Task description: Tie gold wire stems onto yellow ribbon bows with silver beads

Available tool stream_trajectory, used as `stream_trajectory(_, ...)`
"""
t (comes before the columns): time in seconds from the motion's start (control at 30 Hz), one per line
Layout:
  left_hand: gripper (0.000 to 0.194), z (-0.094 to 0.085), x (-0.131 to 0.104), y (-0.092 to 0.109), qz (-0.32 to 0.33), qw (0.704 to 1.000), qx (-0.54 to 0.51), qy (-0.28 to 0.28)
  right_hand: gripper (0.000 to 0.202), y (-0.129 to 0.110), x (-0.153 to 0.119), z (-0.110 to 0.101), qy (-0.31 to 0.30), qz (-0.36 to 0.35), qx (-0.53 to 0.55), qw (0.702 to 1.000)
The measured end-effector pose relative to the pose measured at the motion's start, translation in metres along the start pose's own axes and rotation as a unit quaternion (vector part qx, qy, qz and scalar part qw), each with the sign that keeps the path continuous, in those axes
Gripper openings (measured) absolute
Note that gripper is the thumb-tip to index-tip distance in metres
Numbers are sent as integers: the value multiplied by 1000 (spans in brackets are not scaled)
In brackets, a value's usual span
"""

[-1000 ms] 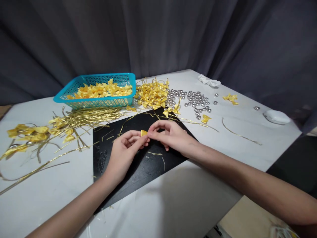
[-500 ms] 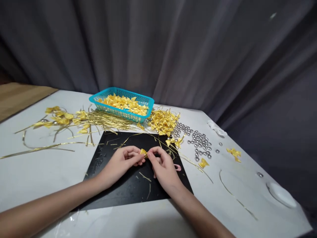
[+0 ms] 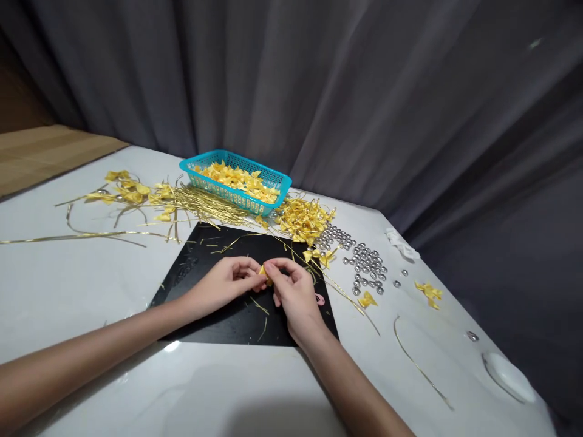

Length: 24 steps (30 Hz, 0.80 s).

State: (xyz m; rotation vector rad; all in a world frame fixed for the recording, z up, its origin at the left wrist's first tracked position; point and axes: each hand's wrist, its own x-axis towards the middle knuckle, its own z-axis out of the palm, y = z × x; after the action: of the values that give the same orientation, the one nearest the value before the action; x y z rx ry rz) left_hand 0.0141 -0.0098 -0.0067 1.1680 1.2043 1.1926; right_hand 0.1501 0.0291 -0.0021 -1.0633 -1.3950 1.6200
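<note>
Over the black mat, a small yellow ribbon bow is pinched between my two hands, mostly covered by fingers. My left hand is closed on its left side, thumb against the fingertips. My right hand grips it from the right with thumb and forefinger. Bits of gold cord lie on the mat below my hands. Just right of my right hand, part of a pink ring-shaped handle shows. Whether cord or a bead is also in my fingers is hidden.
A turquoise basket of yellow bows stands at the back, before a grey curtain. Gold cords and a heap of bows lie near it. Silver beads spread rightward. A white oval object sits near the right edge.
My hands have drawn closer together; the right fingers now cover more of the bow. The camera view has turned and tilted slightly, shifting the table in the picture.
</note>
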Motion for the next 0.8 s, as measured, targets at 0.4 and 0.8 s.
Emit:
stream_trajectory(0.4, 19, -5, 1, 1, -26, 1000, 10, -13, 29, -4, 3, -4, 16, 15, 27, 999)
stream_trajectory(0.8, 16, -11, 3, 1, -54, 998, -14, -10, 21, -10, 3, -16, -20, 39, -78, 996)
